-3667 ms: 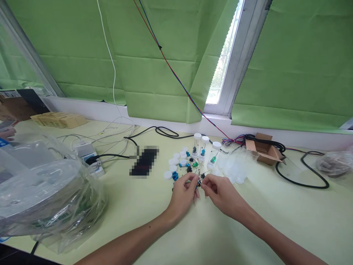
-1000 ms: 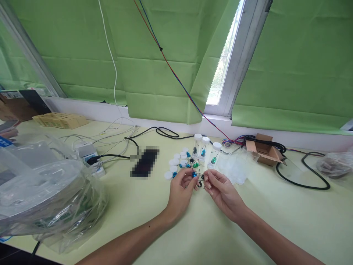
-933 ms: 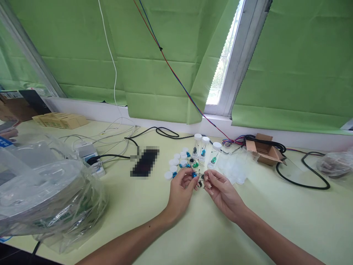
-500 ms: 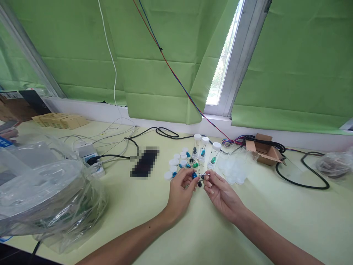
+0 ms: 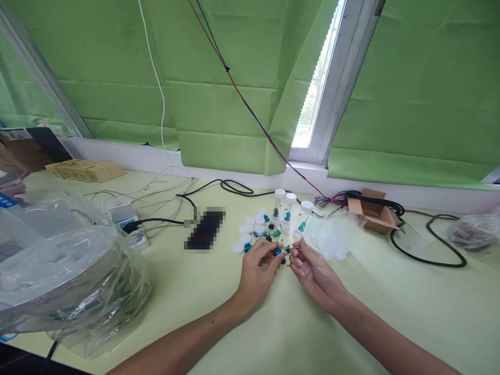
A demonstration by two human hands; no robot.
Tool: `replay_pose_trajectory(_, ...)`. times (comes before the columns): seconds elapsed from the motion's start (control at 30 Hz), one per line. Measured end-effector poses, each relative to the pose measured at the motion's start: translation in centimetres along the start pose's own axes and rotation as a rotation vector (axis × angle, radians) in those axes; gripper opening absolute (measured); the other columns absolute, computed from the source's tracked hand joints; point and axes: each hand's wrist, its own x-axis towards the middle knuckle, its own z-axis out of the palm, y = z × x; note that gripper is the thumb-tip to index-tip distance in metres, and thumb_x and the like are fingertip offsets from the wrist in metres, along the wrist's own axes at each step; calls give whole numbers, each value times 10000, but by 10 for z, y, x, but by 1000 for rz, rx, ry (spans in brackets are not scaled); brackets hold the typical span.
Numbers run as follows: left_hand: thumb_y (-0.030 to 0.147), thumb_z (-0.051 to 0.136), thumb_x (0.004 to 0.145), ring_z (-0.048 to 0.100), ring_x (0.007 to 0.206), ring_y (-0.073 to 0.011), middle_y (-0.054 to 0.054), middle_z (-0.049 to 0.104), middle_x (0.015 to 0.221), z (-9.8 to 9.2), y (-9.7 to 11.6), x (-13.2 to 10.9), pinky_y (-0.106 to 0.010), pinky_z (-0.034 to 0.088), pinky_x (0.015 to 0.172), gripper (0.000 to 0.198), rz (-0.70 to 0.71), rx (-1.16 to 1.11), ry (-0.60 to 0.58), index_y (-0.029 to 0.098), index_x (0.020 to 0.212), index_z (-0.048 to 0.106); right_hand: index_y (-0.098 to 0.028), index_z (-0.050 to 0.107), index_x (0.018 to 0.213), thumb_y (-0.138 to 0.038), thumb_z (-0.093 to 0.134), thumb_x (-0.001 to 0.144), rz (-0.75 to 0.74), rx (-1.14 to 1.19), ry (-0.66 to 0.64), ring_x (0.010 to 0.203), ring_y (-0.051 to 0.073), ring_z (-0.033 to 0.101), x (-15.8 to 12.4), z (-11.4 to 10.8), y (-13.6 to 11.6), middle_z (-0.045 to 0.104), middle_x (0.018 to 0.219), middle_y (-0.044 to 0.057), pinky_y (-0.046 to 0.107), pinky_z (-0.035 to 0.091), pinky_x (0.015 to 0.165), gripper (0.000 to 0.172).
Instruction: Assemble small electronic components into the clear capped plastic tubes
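Observation:
Between its thumb and fingers, my left hand (image 5: 258, 265) pinches a small blue part (image 5: 277, 251); its exact kind is too small to tell. My right hand (image 5: 312, 265) is closed on a thin shiny wire-like piece (image 5: 288, 247) that reaches across to the blue part. Around my fingertips lie several small blue, green and black parts with thin wires, such as a green one (image 5: 277, 233). White round caps (image 5: 246, 229) are clustered left of them. Just beyond, clear tubes with white caps (image 5: 307, 207) stand upright with similar coloured parts inside.
Right of the tubes lies a pile of clear empty containers (image 5: 332, 237). Behind it sits a small open cardboard box (image 5: 375, 213) among black cables (image 5: 429, 260). A big plastic-wrapped spool (image 5: 58, 265) fills the left. A blurred dark object (image 5: 205, 229) and a power strip (image 5: 138, 237) lie nearer the middle.
The blue part and my left fingertips have shifted slightly right, closer to my right hand. The wire-like piece has tilted a little, its right end higher. Both forearms look nearly still.

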Motion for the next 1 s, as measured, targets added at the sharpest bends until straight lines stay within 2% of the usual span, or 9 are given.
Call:
replay_pose_trajectory(0.4,307,641,855,564,589,-108,-53,642,892,2,0,-1,-229,485,551,152,-7,2,-36,185,930,691,-164,602,712,-470,830,680,-34,-109,25,475,51,363,0,-1,-1,474,593,-42,184,309,406,382)
replay_pose_trajectory(0.53,304,640,858,588,624,-120,-64,662,907,2,-1,-2,-231,496,575,164,3,28,-35,183,950,703,-155,605,710,-469,820,693,-45,-102,24,452,45,360,1,-3,0,483,570,-42,186,271,391,381)
replay_pose_trajectory(0.73,325,649,854,627,698,-149,-77,677,925,1,-2,-2,-235,508,594,181,12,46,-36,185,946,718,-149,606,711,-515,812,685,-48,-126,39,446,36,373,0,-3,-1,494,564,-40,170,284,391,420)
replay_pose_trajectory(1.0,322,653,854,623,712,-149,-70,669,899,2,-3,-2,-243,510,621,172,17,53,-38,181,933,713,-151,595,708,-468,830,679,-41,-135,48,416,26,366,-1,-1,-4,526,552,-42,156,264,365,396)
